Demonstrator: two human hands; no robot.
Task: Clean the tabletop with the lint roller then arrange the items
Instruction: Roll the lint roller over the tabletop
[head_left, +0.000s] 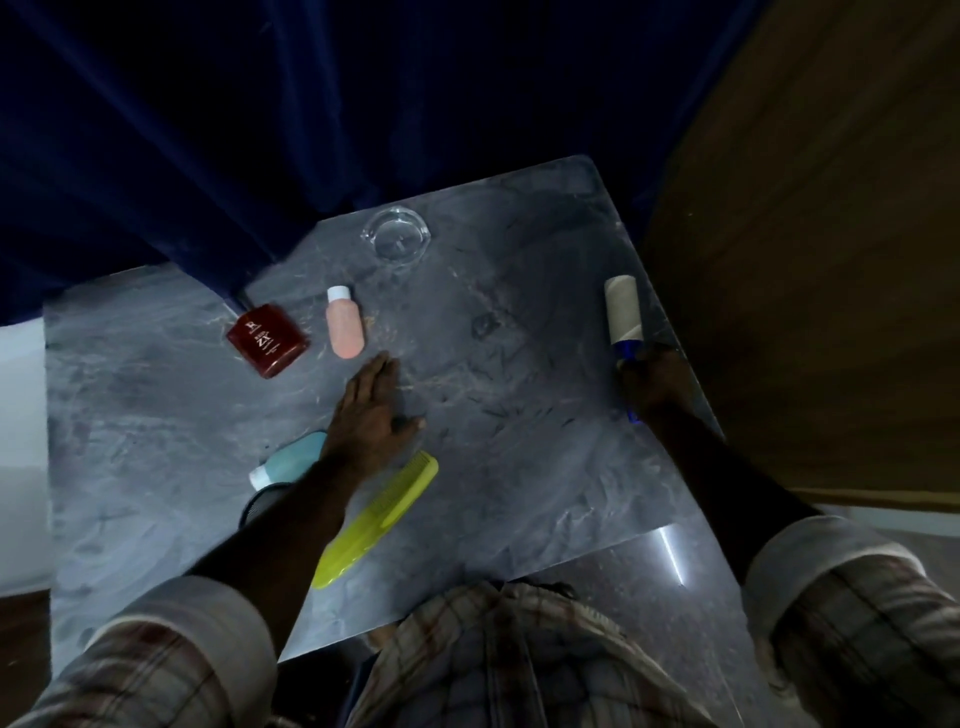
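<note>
- Five loose items at least are sitting scattered on the table, so the roller is probably going to be bumping stuff unless they're getting moved first.
- Nearest, the comb is lying diagonally just beside the left forearm. A sweep that way is likely flicking it off the near edge.
- The teal bottle is lying on its side, partly hidden under the left wrist, so I'm guessing it's rolling at the first nudge.
- The left hand is pressing flat on the table, fingers straight and together, holding nothing. It's sitting right in the roller's lane.
- The right hand is wrapping round the roller's blue handle over by the right edge, roll pointing away. Can't tell if the roll is touching the surface. That close to the edge, it's risking running off.
- Farther out, the pink bottle and red box are lying near each other but apart.
- Farthest, the glass dish is sitting by the back edge, and being clear it's easy to clip.
</note>
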